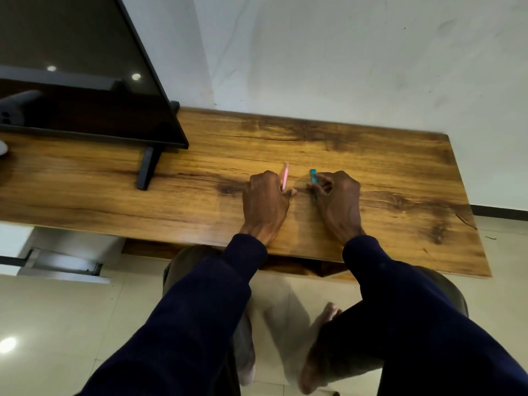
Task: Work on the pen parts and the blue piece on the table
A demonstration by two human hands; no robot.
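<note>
left hand (267, 200): knuckles up at frame centre, fingers curled round pink pen (285, 176) | right hand (338, 195): fingers pinching teal pen (313, 178) | both wrists resting on table (400, 172)

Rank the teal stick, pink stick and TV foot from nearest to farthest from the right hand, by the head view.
1. Teal stick: pinched in the right hand itself.
2. Pink stick: to the left, held by the left hand.
3. TV foot: far left on the table.

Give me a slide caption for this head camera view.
Left hand holds a pink pen, right hand a blue pen, over a wooden table.
</note>
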